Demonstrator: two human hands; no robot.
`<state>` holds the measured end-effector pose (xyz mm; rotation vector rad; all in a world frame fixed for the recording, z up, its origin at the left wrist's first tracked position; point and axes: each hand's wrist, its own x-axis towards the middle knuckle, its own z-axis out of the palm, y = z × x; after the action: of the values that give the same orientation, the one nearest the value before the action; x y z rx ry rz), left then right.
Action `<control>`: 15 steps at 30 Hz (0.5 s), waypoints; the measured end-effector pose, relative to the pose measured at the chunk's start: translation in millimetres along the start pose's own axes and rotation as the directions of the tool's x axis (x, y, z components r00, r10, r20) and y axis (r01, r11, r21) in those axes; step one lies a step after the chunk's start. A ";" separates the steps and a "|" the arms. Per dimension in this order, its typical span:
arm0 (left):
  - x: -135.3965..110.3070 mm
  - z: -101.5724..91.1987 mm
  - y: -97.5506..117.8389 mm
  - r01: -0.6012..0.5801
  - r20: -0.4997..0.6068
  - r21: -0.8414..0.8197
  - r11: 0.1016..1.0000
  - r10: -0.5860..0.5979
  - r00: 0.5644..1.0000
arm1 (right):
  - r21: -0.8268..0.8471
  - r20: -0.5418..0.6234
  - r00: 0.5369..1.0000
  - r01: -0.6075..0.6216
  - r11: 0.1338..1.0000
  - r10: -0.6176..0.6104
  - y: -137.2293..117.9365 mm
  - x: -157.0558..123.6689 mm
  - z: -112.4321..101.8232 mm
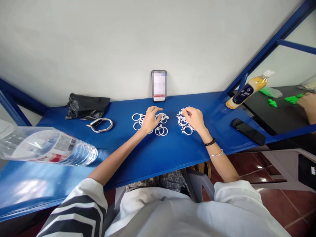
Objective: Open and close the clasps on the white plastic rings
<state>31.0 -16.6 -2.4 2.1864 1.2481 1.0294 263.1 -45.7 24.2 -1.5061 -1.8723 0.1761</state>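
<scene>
Several white plastic rings (161, 131) with small knobs lie in a loose spread on the blue tabletop (153, 154). Over this spread is my left hand (151, 120), its thumb and fingers apart and nothing visible between them; it covers some of the rings. A second, tighter pile of white rings (188, 130) lies further right. My right hand (194, 118) is at that pile with its thumb and fingertips pinched together at a white ring (182, 112). The fingers partly hide the ring.
A phone (159, 86) leans against the wall. To the left are a black plastic bag (86, 107), a smartwatch (100, 125) and a large water bottle (54, 146). On the right are a juice bottle (247, 92), a dark phone (248, 131) and another person's hand (308, 102) by green pieces (293, 98).
</scene>
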 end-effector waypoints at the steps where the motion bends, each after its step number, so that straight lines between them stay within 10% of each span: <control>1: 0.4 1.1 -4.4 0.004 -0.002 0.086 0.996 -0.004 1.000 | -0.128 0.007 1.000 0.007 0.992 -0.006 1.6 0.4 -1.4; 7: 0.0 5.9 -7.9 0.043 0.061 0.294 0.955 -0.064 0.996 | -0.380 0.099 0.992 -0.032 0.924 0.075 4.8 -0.7 -0.1; 15: 1.6 4.1 3.6 0.067 0.011 -0.067 0.996 -0.066 0.998 | -0.008 0.167 0.981 0.101 0.995 -0.098 -7.9 -3.9 11.5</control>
<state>36.6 -16.9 -2.0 2.0823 1.2549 1.0198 250.1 -47.9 18.1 -1.4420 -2.0809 0.2471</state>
